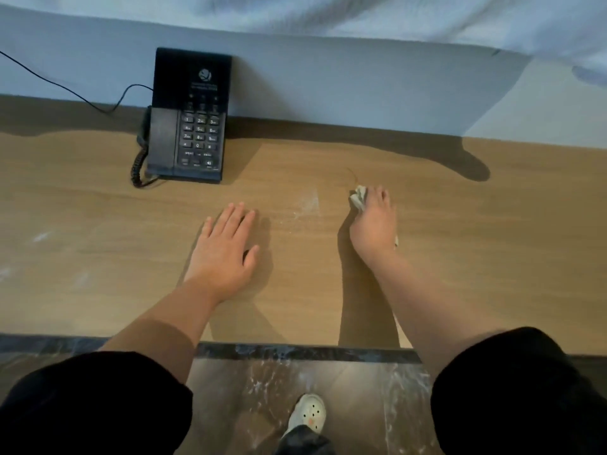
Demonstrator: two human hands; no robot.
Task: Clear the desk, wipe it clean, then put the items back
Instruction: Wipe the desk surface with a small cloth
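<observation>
A wooden desk (98, 208) runs across the view. My right hand (372, 224) presses a crumpled pale cloth (358, 199) onto the desk right of centre; the cloth pokes out beyond the fingers and is mostly hidden under the hand. My left hand (226, 247) rests flat on the desk with straight fingers, palm down, holding nothing. A black desk phone (189, 119) with a keypad and a coiled cord stands at the back left against the wall. White dusty smears (308, 205) lie on the wood between my hands.
The phone's thin black cable (65, 87) trails left along the pale wall (328, 87). More faint smears (41, 237) mark the desk's left side. Below the dark desk edge (295, 351) are a marbled floor and my light shoe (308, 413).
</observation>
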